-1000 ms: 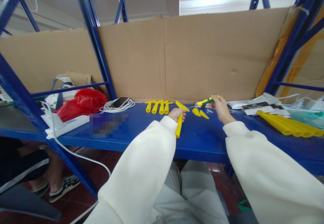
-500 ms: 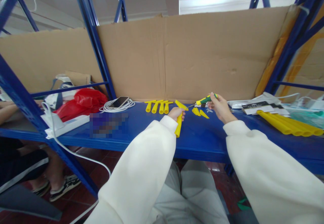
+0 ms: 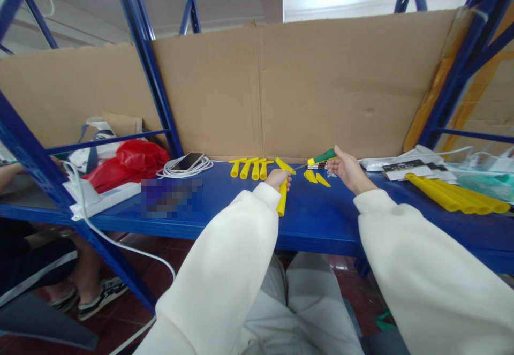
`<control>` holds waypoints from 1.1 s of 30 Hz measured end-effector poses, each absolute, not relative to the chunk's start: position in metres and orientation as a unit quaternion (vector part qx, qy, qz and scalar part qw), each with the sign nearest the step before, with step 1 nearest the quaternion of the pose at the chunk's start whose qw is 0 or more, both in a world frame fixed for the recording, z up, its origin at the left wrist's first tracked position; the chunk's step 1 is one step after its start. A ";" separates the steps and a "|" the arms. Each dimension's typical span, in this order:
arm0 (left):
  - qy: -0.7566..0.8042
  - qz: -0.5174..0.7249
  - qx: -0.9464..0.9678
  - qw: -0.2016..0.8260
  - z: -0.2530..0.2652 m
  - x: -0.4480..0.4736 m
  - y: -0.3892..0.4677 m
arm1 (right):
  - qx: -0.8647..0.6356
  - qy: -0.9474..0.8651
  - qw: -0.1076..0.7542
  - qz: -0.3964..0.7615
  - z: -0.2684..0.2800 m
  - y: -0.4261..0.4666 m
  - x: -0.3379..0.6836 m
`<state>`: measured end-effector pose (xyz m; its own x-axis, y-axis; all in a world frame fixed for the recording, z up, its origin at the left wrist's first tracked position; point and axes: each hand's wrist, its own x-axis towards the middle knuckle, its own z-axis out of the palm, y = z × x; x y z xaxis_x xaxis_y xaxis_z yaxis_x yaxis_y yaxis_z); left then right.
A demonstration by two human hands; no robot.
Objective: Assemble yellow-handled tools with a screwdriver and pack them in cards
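Note:
My left hand [image 3: 278, 179] is closed around a yellow plastic part, whose tube [image 3: 282, 201] points down toward the table edge and whose flat blade-like piece [image 3: 284, 165] sticks out above the fingers. A screwdriver [image 3: 323, 156] with a green and yellow handle reaches in from the right, its thin shaft meeting the part at my left fingers. The tip is hidden there. At the end of that handle, my right hand [image 3: 348, 170] pinches with thumb and fingertips. Several small yellow flat pieces [image 3: 316, 177] lie on the table between the hands.
Several yellow parts [image 3: 249, 168] stand in a row left of my hands. Long yellow tubes [image 3: 453, 194] lie at the right by white packages [image 3: 409, 170]. On the left are a phone [image 3: 188, 161], coiled white cable [image 3: 168, 170], power strip [image 3: 110, 198] and red bag [image 3: 130, 162]. Cardboard [image 3: 321, 87] walls the back.
The screwdriver handle has turned, with more green showing. My right fingers have loosened and shifted to the handle's end. My left hand stays in place on the yellow part.

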<state>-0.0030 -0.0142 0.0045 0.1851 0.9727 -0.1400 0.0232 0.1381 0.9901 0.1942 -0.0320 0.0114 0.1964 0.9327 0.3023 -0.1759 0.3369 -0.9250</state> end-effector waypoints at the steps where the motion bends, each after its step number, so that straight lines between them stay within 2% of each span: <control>1: 0.487 0.412 0.512 0.575 0.004 -0.003 -0.014 | -0.394 -0.471 0.675 0.409 0.011 -0.031 0.195; 11: 0.480 0.419 0.530 0.560 0.002 -0.003 -0.014 | -0.407 -0.469 0.699 0.355 0.006 -0.027 0.199; 22: 0.488 0.421 0.530 0.552 0.002 -0.004 -0.013 | -0.417 -0.475 0.669 0.390 0.010 -0.034 0.197; 33: 0.478 0.412 0.533 0.564 0.003 -0.005 -0.014 | -0.426 -0.482 0.688 0.335 0.007 -0.028 0.201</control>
<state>-0.0050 -0.0141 0.0025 0.2043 0.9738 -0.1001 0.0440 0.0930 0.9947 0.2010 -0.0280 0.0066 0.3109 0.8721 0.3779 -0.0509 0.4123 -0.9096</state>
